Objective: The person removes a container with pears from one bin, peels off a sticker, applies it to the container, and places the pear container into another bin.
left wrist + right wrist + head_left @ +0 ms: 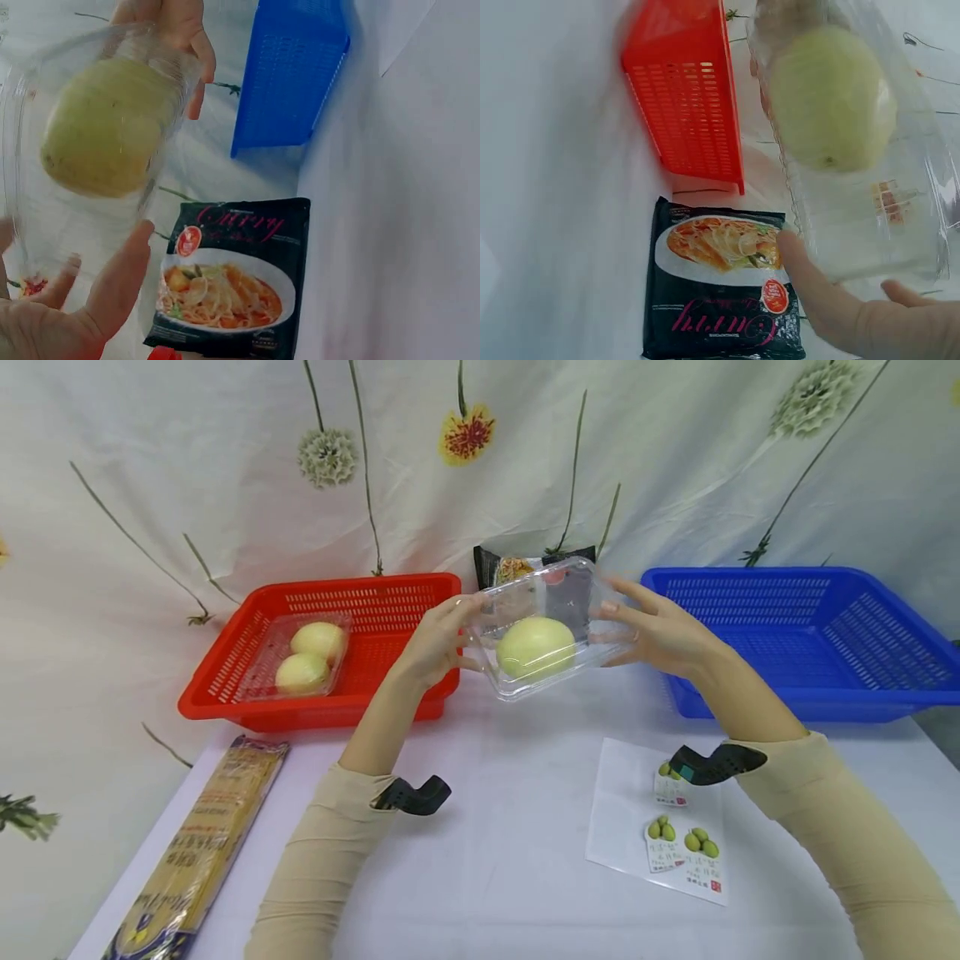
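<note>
Above the table, both hands hold a clear plastic box [600,602] tilted, its right end higher. Inside it lies one pale yellow-green pear [536,648]. My left hand [441,642] grips the left end, thumb and fingers on opposite sides, seen also in the left wrist view. At the other end my right hand [663,631] grips the box with its fingers spread along the side. A second clear box [258,667] holding two similar pears [302,673] lies in the red basket [330,714] at the left.
A blue basket [795,693] stands at the back right. Between the baskets, behind the box, leans a black curry noodle packet [232,277]. A long noodle packet [198,852] lies at the left edge. A white sheet [622,810] with pear stickers [701,843] lies at front right.
</note>
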A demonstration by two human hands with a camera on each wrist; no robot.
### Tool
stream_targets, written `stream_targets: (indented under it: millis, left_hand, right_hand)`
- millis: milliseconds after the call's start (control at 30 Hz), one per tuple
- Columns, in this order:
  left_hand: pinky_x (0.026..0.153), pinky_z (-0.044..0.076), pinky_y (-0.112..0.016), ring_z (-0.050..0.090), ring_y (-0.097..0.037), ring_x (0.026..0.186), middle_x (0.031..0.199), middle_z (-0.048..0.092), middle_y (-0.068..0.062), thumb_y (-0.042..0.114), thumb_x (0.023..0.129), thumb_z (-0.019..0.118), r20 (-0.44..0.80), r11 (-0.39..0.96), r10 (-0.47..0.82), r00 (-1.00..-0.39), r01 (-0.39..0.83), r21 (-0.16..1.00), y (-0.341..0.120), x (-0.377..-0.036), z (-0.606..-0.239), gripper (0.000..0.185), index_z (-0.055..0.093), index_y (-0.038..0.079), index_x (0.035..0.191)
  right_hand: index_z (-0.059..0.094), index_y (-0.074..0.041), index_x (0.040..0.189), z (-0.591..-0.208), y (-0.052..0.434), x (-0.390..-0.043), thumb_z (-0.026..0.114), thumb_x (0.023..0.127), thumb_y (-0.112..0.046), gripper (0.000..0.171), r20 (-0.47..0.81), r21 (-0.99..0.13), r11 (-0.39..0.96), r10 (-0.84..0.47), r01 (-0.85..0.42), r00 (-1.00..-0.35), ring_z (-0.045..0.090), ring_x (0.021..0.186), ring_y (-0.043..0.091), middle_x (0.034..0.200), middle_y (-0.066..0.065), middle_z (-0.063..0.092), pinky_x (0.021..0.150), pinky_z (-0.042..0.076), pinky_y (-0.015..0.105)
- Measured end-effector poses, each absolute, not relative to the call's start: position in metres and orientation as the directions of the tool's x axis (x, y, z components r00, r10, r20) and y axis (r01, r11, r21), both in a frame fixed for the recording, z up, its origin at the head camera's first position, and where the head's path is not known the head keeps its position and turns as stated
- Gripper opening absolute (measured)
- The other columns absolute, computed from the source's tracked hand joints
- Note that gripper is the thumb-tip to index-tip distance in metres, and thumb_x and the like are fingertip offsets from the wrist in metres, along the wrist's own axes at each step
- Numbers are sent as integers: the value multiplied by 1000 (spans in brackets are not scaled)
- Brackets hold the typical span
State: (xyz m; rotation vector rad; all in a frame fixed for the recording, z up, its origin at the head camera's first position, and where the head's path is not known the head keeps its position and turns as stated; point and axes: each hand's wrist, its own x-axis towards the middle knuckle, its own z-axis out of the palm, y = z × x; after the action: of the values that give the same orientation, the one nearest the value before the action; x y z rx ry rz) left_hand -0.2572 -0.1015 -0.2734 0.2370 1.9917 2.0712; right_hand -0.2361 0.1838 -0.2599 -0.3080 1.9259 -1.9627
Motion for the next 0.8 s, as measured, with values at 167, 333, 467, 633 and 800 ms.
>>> stream_targets:
  millis: [167, 333, 467, 633, 800]
  left_hand:
    - [89, 49, -49, 51, -36, 118, 133, 48, -18, 40, 96, 50, -72, 25, 141, -987, -69, 997, -85, -255, -278, 52, 39, 9, 135]
    - [99, 42, -45, 40, -30, 128, 143, 34, -18, 30, 93, 57, 28, 163, 127, -992, 49, 985, -69, -248, -285, 70, 19, 8, 147]
    - [108, 32, -43, 30, -30, 135, 149, 25, -18, 25, 88, 63, 62, 245, 162, -985, 102, 964, -62, -245, -294, 85, 9, 5, 150]
    - [113, 22, -43, 25, -28, 139, 154, 20, -16, 26, 86, 65, 12, 351, 152, -988, 65, 934, -55, -245, -308, 89, 8, 4, 150]
    - [113, 23, -43, 29, -28, 137, 152, 25, -17, 29, 87, 64, -31, 405, 119, -992, 20, 914, -47, -249, -326, 90, 7, 3, 150]
  right_hand:
    - [-3, -19, 152, -270, 180, -222, 52, 96, -30, 79, -153, -985, -25, -324, 170, -933, 29, 133, 46, 155, 20, 9, 95, 39, 58]
    - [-7, -16, 152, -281, 173, -213, 51, 97, -28, 80, -156, -985, -40, -240, 170, -958, 28, 133, 46, 155, 18, 4, 95, 39, 58]
    - [-6, -15, 151, -294, 172, -209, 50, 97, -32, 80, -172, -983, -23, -195, 180, -966, 27, 134, 45, 154, 20, 5, 95, 39, 57]
    - [-8, -13, 151, -315, 172, -206, 45, 99, -34, 78, -204, -979, 11, -181, 206, -962, 25, 135, 45, 153, 23, 4, 100, 35, 57]
    - [-12, -8, 149, -333, 168, -210, 42, 99, -36, 79, -239, -968, 111, -140, 224, -961, 18, 139, 42, 155, 23, 2, 109, 22, 57]
